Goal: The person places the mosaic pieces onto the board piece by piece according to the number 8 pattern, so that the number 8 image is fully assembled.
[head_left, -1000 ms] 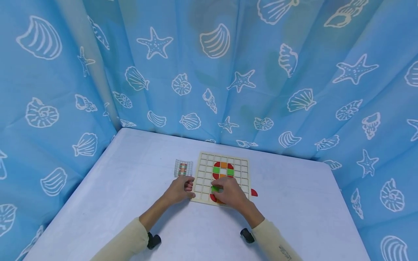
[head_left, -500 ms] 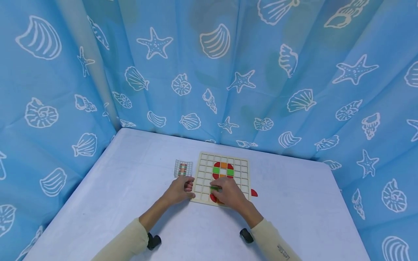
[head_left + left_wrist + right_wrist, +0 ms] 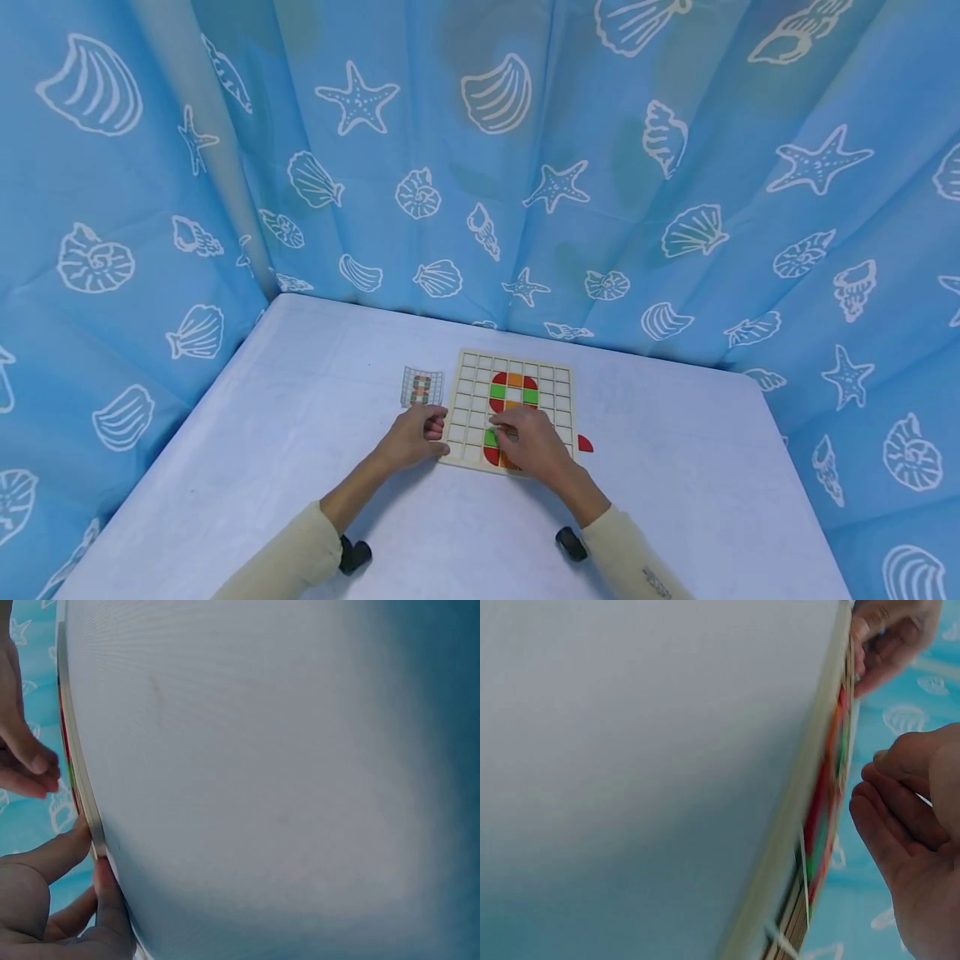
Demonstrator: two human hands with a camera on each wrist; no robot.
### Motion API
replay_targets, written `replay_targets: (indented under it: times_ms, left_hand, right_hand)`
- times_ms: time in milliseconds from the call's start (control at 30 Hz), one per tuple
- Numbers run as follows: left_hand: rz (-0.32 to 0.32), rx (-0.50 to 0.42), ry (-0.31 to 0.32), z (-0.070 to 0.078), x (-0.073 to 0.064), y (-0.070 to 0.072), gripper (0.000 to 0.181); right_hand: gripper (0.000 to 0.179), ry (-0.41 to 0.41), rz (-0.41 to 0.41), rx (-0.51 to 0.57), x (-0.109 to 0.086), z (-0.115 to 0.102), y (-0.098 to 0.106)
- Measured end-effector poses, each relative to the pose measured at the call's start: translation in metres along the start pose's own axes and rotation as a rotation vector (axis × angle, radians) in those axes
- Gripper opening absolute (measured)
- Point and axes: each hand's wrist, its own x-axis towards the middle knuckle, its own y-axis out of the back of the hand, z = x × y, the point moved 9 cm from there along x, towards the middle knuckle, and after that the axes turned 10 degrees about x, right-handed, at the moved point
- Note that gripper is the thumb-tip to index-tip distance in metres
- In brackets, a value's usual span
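Observation:
A pale square grid board point(image 3: 468, 387) lies on the table with red, green and orange tiles in its cells. My left hand point(image 3: 414, 435) holds its near left corner; in the left wrist view the thumb point(image 3: 71, 847) is on top and a finger presses the edge. My right hand point(image 3: 534, 440) hovers over the board's near part, fingers bent and no tile visible between them. Beside its fingertips lie a green tile point(image 3: 491, 437) and a red rounded tile point(image 3: 491, 456). The red, green and orange ring farther up is partly covered by this hand.
A small printed pattern card point(image 3: 422, 385) lies left of the board. One loose red quarter-circle tile point(image 3: 585, 444) rests off its right edge. Blue shell-print curtains point(image 3: 465, 167) hang behind and beside the white table point(image 3: 697, 467).
My right hand's fingertips have drawn up and slightly right off the green tile, which now shows more in its cell. The left hand stays at the board's corner.

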Motion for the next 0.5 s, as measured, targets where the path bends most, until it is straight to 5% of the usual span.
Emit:
replay_targets:
  times_ms: [200, 500]
  left_hand:
    - [-0.007, 0.007, -0.002, 0.001, 0.0, -0.002, 0.062]
    - [0.004, 0.011, 0.034, -0.002, 0.0, -0.001, 0.062]
  right_hand:
    - [0.026, -0.096, 0.118, -0.016, -0.01, 0.029, 0.041]
    - [0.028, -0.25, 0.163, -0.044, -0.045, 0.076, 0.074]
